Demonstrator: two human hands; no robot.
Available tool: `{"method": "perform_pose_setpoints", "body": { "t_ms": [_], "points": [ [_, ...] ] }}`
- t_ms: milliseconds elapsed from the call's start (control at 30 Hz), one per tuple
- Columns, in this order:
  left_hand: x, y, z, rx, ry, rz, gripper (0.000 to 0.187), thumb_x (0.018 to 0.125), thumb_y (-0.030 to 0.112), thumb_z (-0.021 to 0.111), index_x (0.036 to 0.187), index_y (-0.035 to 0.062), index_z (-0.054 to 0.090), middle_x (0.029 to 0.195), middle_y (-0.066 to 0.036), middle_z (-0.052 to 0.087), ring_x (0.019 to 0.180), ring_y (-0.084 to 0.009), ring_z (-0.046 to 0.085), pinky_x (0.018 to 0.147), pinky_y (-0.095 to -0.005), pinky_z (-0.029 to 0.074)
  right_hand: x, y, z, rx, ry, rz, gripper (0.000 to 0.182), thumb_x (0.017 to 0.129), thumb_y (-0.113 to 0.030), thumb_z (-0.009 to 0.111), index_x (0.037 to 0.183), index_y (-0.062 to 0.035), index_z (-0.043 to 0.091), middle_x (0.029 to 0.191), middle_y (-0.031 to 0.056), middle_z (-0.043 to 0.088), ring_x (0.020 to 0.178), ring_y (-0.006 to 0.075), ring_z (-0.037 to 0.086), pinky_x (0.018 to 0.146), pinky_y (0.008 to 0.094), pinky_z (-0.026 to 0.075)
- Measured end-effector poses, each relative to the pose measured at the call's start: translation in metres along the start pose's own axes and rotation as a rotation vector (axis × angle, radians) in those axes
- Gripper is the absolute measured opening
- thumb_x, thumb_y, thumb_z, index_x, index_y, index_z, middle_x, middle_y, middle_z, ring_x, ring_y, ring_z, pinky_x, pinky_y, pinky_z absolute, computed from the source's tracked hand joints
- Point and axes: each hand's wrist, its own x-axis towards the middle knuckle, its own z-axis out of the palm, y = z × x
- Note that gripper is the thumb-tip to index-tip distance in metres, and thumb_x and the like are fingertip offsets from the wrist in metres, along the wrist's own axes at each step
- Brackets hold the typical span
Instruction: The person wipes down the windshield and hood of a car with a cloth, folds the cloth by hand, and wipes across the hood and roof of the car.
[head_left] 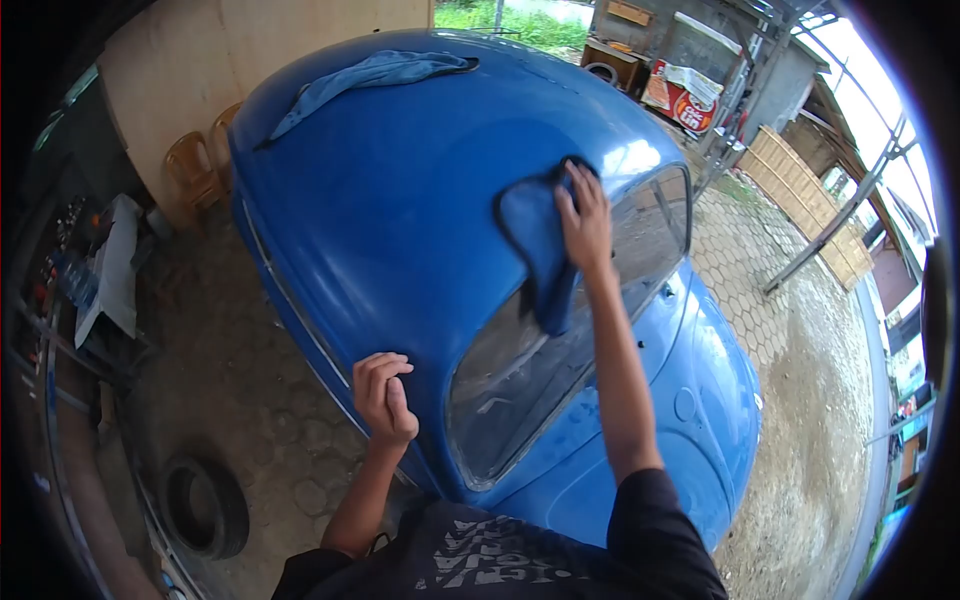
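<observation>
A blue microfibre cloth (532, 215) with a dark border lies on the rounded blue car (400, 220). My right hand (584, 215) presses it against the roof just above the windscreen (515, 375), fingers over the cloth's upper edge. One end of the cloth hangs down over the glass. My left hand (383, 395) is closed at the near side edge of the roof, its fingers curled in and nothing showing in them. A second blue cloth (375, 78) lies crumpled across the far part of the roof.
At the lower left a tyre (203, 507) lies on the paved floor. Brown plastic chairs (192, 170) stand by the wall beyond the car. A cluttered table (108, 265) is at the left. Bamboo panels (805, 200) and a metal post (845, 215) stand at the right.
</observation>
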Motion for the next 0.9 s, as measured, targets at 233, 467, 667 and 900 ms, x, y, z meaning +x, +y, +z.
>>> {"method": "perform_pose_setpoints", "body": {
  "t_ms": [233, 467, 667, 900],
  "points": [
    [-0.002, -0.001, 0.000, 0.031, -0.025, 0.016, 0.026, 0.092, 0.012, 0.045, 0.089, -0.0017, 0.067, 0.102, -0.016, 0.067, 0.099, -0.0325, 0.060, 0.087, -0.0432, 0.051, -0.273, -0.093, 0.030, 0.246, -0.065, 0.106, 0.068, 0.087, -0.020, 0.048, 0.155, -0.0123, 0.048, 0.158, 0.0203, 0.046, 0.150, 0.0407, 0.037, 0.123, 0.0650, 0.006],
    [-0.004, -0.001, -0.001, 0.087, -0.091, 0.055, 0.026, 0.097, 0.013, 0.047, 0.096, -0.0030, 0.067, 0.104, -0.018, 0.064, 0.103, -0.0350, 0.059, 0.094, -0.0468, 0.047, -0.259, -0.084, 0.028, 0.157, -0.063, 0.043, 0.069, 0.090, -0.029, 0.054, 0.157, -0.0125, 0.046, 0.161, 0.0152, 0.044, 0.151, 0.0356, 0.036, 0.125, 0.0601, 0.008],
    [0.007, 0.017, 0.000, 0.404, -0.244, 0.186, 0.036, 0.095, 0.019, 0.055, 0.125, 0.0018, 0.067, 0.130, -0.020, 0.059, 0.118, -0.0369, 0.052, 0.105, -0.0501, 0.041, -0.127, 0.039, 0.033, 0.060, 0.158, 0.328, 0.063, 0.103, -0.030, 0.047, 0.163, -0.0176, 0.035, 0.168, 0.0088, 0.036, 0.155, 0.0318, 0.030, 0.125, 0.0543, 0.014],
    [0.043, 0.022, 0.024, 0.529, -0.463, 0.217, 0.052, 0.098, 0.032, 0.057, 0.146, 0.0119, 0.057, 0.161, -0.021, 0.041, 0.146, -0.0461, 0.037, 0.121, -0.0601, 0.026, -0.302, -0.054, 0.023, 0.178, -0.095, 0.131, 0.069, 0.091, -0.046, 0.063, 0.153, -0.0184, 0.052, 0.156, 0.0136, 0.050, 0.145, 0.0352, 0.044, 0.121, 0.0583, 0.014]
  ]
}}
